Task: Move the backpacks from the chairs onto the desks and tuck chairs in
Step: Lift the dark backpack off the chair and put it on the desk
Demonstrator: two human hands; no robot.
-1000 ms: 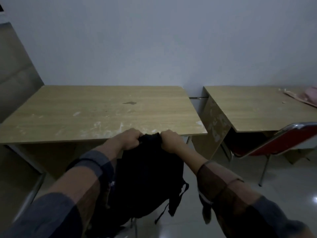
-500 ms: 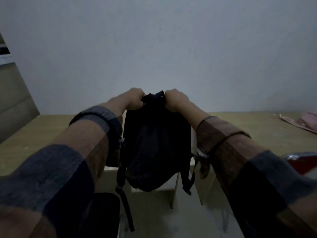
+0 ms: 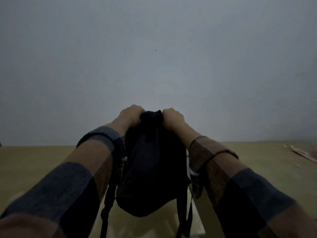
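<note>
A black backpack [image 3: 152, 170] hangs in the air in front of me, its straps dangling below. My left hand [image 3: 131, 115] and my right hand [image 3: 172, 118] both grip its top edge, side by side. The bag hangs over the right end of the left wooden desk [image 3: 34, 165], near the gap between the two desks. The right wooden desk [image 3: 260, 162] lies behind my right arm. No chair is in view.
A plain grey wall [image 3: 154, 57] fills the upper half of the view behind the desks. A pink object [image 3: 307, 154] lies on the far right of the right desk. My plaid sleeves cover the lower corners.
Both hands have raised the backpack from chair height, below the desk edge, up above the desk. The view has tilted upward, so the red chair and the floor have dropped out of sight.
</note>
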